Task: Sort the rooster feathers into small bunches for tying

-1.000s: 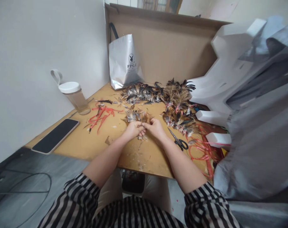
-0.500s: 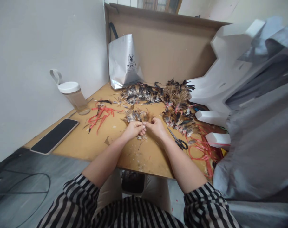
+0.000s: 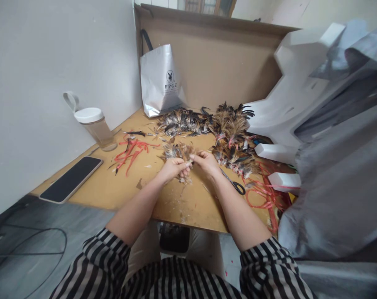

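Over the middle of the wooden table (image 3: 113, 191), my left hand (image 3: 174, 168) is closed on a small bunch of brown feathers (image 3: 186, 150). My right hand (image 3: 206, 162) pinches at the same bunch, its fingertips close to the left thumb; exactly what lies between them is too small to tell. Loose grey and brown feathers (image 3: 170, 150) lie just behind the left hand. To the right sit tied feather bundles (image 3: 235, 158), and black-handled scissors (image 3: 238, 187) lie beside my right forearm, which partly hides their blades.
A phone (image 3: 72, 178) and a lidded cup (image 3: 96, 128) stand at the left, near red strips (image 3: 130, 153). Behind are a silver bag (image 3: 160, 83) and more feathers (image 3: 184, 122). Red string (image 3: 263, 199), white foam (image 3: 283, 153) and grey cloth (image 3: 341, 178) are at right.
My right hand has shifted slightly up and right, its fingertips a little apart from my left hand. The right forearm now covers more of the scissors.
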A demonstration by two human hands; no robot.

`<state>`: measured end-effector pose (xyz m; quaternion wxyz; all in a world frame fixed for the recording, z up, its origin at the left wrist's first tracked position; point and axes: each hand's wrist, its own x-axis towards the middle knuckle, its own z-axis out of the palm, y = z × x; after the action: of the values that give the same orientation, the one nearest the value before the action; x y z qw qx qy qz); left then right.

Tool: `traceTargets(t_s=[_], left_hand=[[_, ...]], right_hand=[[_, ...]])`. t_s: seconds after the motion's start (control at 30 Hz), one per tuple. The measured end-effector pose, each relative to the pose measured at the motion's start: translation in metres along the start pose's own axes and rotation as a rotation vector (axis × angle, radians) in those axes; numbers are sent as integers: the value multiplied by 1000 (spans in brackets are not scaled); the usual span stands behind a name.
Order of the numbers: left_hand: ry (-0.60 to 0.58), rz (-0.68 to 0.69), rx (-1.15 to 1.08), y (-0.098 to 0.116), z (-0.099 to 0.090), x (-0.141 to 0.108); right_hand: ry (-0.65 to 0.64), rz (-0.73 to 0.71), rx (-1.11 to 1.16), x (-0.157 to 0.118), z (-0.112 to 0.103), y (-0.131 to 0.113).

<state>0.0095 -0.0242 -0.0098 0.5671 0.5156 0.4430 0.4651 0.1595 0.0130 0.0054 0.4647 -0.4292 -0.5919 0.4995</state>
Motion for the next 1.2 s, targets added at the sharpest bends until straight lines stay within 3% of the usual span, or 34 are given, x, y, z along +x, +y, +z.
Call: traceTargets(t_s=[0.1,0.17,0.3,0.43,0.53,0.63,0.9,1.1,1.2], left_hand=[[70,-6,-156,3,-3,2],[119,-17,-262,4,-6,3],[177,-3,-392,5,-11,6],[195,2,-434,3,-13,8],[194,3,-452,2,-13,8],[191,9,-458,0,-13,9],[204,-12,-523,2,-14,10],[205,4,-597,5,-19,10],[199,2,-603,5,-20,10]], right_hand=[[227,21,150,10,-14,3],[305,37,94,16,-26,10],[164,7,-326,21,-40,28],[61,-138,-835,15,-35,31],[-16,-243,-1043,11,-29,26],[-41,-311,-1125,12,-28,22],[114,-303,-1218,21,-33,20],[-57,-285,-1088,20,-28,14],[-89,-352,-1103,19,-22,9]])
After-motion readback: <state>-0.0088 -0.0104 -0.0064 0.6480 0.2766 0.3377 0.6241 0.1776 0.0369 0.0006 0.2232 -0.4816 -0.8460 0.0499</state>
